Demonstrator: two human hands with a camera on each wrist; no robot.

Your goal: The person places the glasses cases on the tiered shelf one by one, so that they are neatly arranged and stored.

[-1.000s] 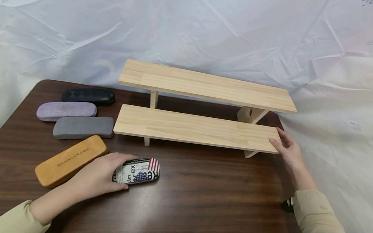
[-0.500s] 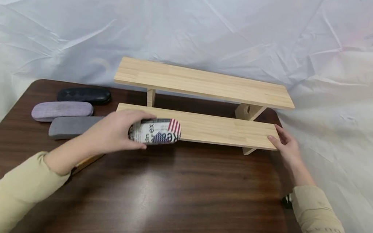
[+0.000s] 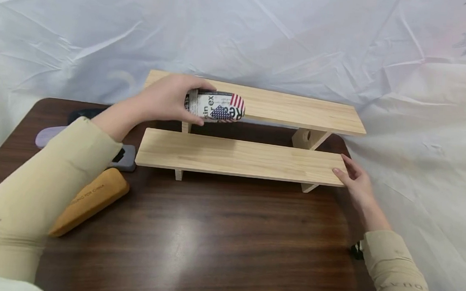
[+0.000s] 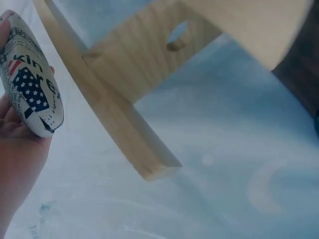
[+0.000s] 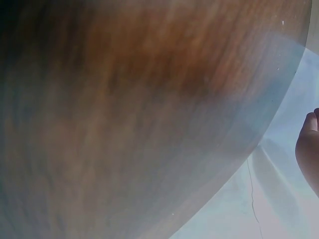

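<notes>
My left hand (image 3: 164, 98) grips a glasses case (image 3: 219, 107) printed with newspaper lettering and a stars-and-stripes pattern. Thumb and fingers hold it by its left end, in front of or over the upper board of a two-tier wooden shelf (image 3: 301, 110); whether it touches the wood I cannot tell. The left wrist view shows the same case (image 4: 31, 82) beside the shelf's edge, seen from below. My right hand (image 3: 358, 186) holds the right end of the lower board (image 3: 240, 157), thumb on top. In the right wrist view only part of that hand (image 5: 310, 149) appears.
On the brown table (image 3: 209, 244), to the left, lie an orange-brown glasses case (image 3: 97, 194), a grey one (image 3: 128, 160), a lilac one (image 3: 46, 135) and a black one (image 3: 81, 115), partly behind my left sleeve. White sheeting (image 3: 266, 34) hangs behind the shelf.
My left hand has lifted the printed glasses case off the table and carried it up, away from me and slightly right, to the upper board. My right hand keeps its hold on the lower board.
</notes>
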